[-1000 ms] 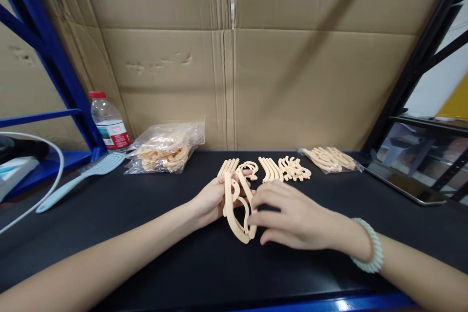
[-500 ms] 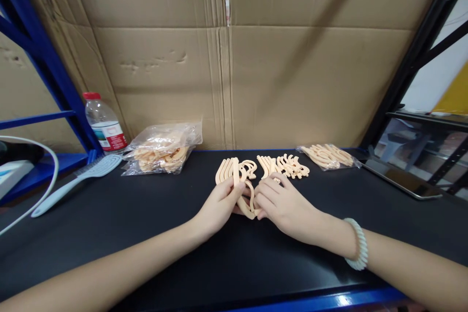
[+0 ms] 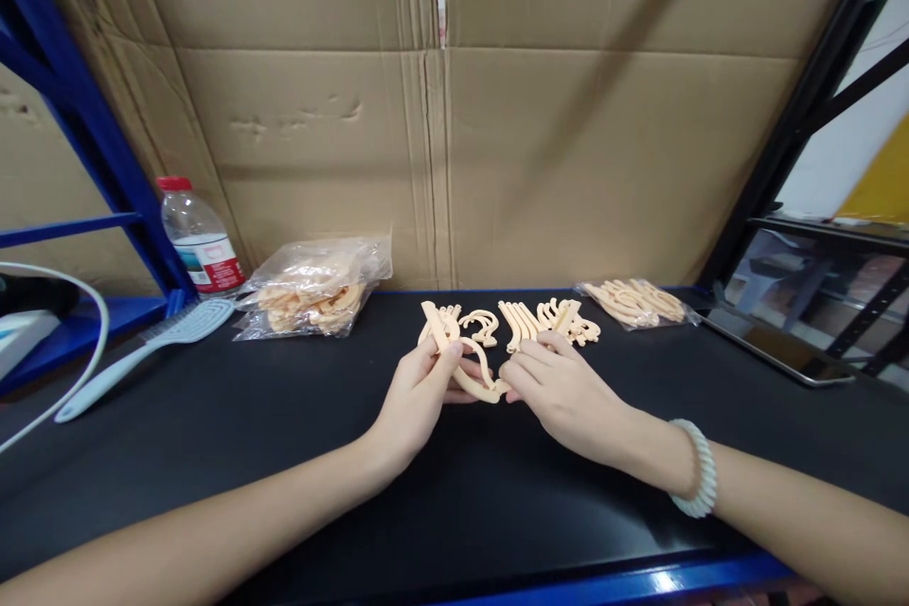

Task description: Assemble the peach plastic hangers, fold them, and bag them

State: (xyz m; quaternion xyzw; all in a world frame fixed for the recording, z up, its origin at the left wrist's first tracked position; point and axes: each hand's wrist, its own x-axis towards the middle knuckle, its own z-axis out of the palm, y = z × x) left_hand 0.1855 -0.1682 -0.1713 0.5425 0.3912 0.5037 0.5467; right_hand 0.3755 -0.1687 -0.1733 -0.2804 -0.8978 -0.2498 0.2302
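Note:
Several curved beige pieces [image 3: 474, 386], like wooden or plastic strips, are joined or held together in front of me. My left hand [image 3: 416, 398] is closed around them, thumb on top, with one long strip [image 3: 435, 322] slanting up past the thumb. My right hand [image 3: 561, 396] pinches a beige strip [image 3: 566, 314] whose upper end shows above the knuckles; its other end [image 3: 501, 387] meets the tip of the curved pieces. The right fingertips are partly hidden. Just behind my hands lie rows of loose hooked strips [image 3: 522, 320] and C-shaped pieces [image 3: 483, 326].
A black table [image 3: 454, 511] has plastic bags of beige pieces at left [image 3: 312, 294] and right [image 3: 635, 303]. A hairbrush [image 3: 163, 346], a red-capped bottle [image 3: 205, 246] and a white cable [image 3: 106, 331] are on the left. A tablet [image 3: 774, 346] lies right. Cardboard [image 3: 454, 161] stands behind.
The held pieces have tilted to the left and risen a little. A strip's end now shows above my right hand, which has turned slightly.

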